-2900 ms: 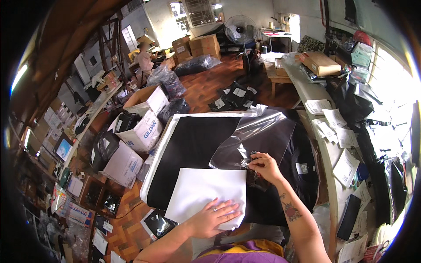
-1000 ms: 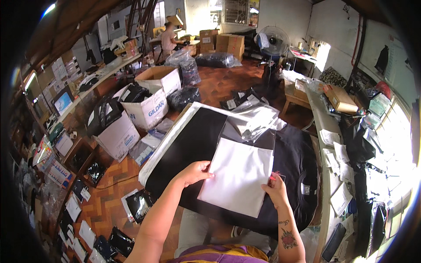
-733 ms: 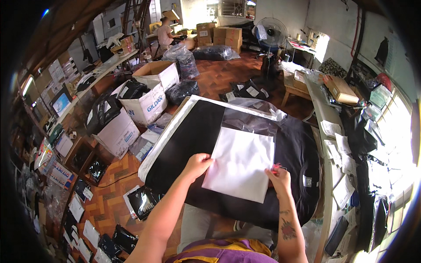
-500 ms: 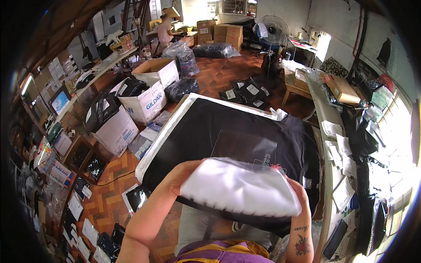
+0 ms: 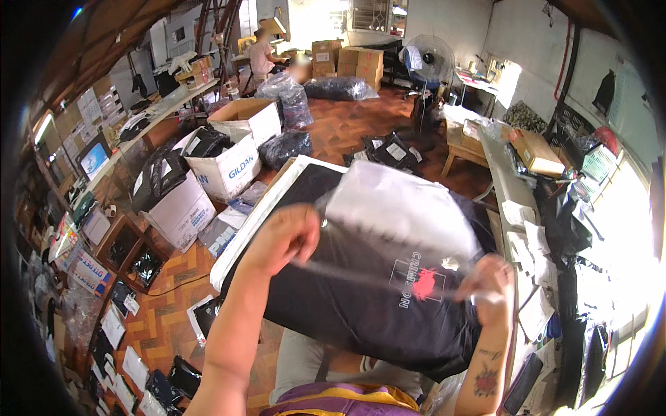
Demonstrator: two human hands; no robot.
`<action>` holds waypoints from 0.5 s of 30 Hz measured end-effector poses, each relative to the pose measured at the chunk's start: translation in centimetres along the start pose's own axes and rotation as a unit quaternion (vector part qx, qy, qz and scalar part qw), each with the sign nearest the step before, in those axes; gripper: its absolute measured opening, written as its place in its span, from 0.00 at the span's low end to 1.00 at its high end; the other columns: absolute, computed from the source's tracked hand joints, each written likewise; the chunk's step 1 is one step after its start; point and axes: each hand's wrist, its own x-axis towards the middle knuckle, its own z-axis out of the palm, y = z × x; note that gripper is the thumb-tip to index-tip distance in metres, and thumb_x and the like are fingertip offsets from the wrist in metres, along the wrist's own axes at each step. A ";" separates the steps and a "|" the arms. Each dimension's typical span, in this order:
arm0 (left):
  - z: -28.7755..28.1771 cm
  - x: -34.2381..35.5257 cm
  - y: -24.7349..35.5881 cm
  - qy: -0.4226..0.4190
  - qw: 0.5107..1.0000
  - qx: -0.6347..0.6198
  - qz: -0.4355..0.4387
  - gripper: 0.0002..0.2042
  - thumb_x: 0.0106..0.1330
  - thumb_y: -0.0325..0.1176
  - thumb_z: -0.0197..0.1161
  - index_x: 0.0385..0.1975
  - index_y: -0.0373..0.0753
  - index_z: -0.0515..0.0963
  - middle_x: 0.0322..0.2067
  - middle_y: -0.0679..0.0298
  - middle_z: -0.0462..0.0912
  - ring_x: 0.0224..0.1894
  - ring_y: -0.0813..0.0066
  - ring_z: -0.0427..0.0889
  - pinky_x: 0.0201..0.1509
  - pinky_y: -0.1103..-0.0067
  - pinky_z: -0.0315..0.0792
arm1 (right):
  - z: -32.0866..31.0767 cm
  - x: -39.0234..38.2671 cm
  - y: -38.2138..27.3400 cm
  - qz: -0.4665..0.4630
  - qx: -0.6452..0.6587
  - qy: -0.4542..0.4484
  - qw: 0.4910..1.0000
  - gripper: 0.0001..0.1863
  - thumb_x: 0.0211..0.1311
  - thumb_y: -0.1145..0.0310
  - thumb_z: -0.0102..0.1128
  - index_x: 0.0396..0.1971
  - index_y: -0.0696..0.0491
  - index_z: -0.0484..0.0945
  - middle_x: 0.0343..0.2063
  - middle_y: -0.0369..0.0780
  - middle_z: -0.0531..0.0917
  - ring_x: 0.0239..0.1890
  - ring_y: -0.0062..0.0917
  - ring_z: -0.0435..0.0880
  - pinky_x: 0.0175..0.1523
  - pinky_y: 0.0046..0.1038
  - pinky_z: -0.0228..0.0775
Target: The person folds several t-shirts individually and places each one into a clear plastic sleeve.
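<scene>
A black T-shirt [image 5: 326, 312] lies spread over a pale-edged board in front of me. It bears a chest print [image 5: 423, 283] of a red splash, pale lettering and a thin outline. Above the shirt I hold a thin, floppy sheet [image 5: 402, 201], white across its far part and see-through toward me. My left hand [image 5: 288, 239] has its fingers curled at the sheet's near left corner. At the near right corner, my right hand [image 5: 489, 284] pinches the edge, blurred by motion. The print shows through or beyond the clear part; I cannot tell which.
Left stand open cartons [image 5: 232, 166] with dark plastic packs. Along the right runs a long bench [image 5: 503, 166] bearing papers and a brown box [image 5: 538, 149]. A pedestal fan [image 5: 428, 55] and a seated person [image 5: 261, 55] are farther back. Packets [image 5: 135, 367] lie on the floor.
The white sheet has swung away from me and opened out over the shirt. My hands have moved apart, and the red print has come into view. Another head appears at the back.
</scene>
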 end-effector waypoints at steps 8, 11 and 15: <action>3.5 -7.4 -12.0 0.173 0.852 0.494 0.028 0.08 0.61 0.35 0.69 0.32 0.39 0.80 0.28 0.60 0.82 0.30 0.65 0.82 0.34 0.70 0.76 | 2.8 -4.1 11.0 -0.107 -0.604 -0.081 0.786 0.12 0.61 0.71 0.61 0.45 0.54 0.80 0.51 0.47 0.79 0.57 0.43 0.75 0.61 0.42 0.67; 9.6 -6.0 -15.1 -0.049 0.847 0.502 0.168 0.06 0.63 0.34 0.66 0.35 0.41 0.80 0.33 0.60 0.79 0.37 0.60 0.81 0.41 0.69 0.75 | 4.5 -2.0 12.0 -0.180 -0.596 -0.230 0.748 0.20 0.67 0.66 0.56 0.58 0.50 0.76 0.64 0.45 0.70 0.69 0.43 0.63 0.73 0.43 0.55; 12.6 -5.6 -19.6 -0.079 0.819 0.544 0.165 0.06 0.61 0.31 0.64 0.32 0.37 0.75 0.32 0.58 0.75 0.37 0.61 0.81 0.40 0.68 0.76 | 2.8 -1.6 14.5 -0.170 -0.666 -0.336 0.644 0.29 0.72 0.52 0.48 0.71 0.38 0.61 0.73 0.38 0.56 0.76 0.34 0.50 0.77 0.40 0.42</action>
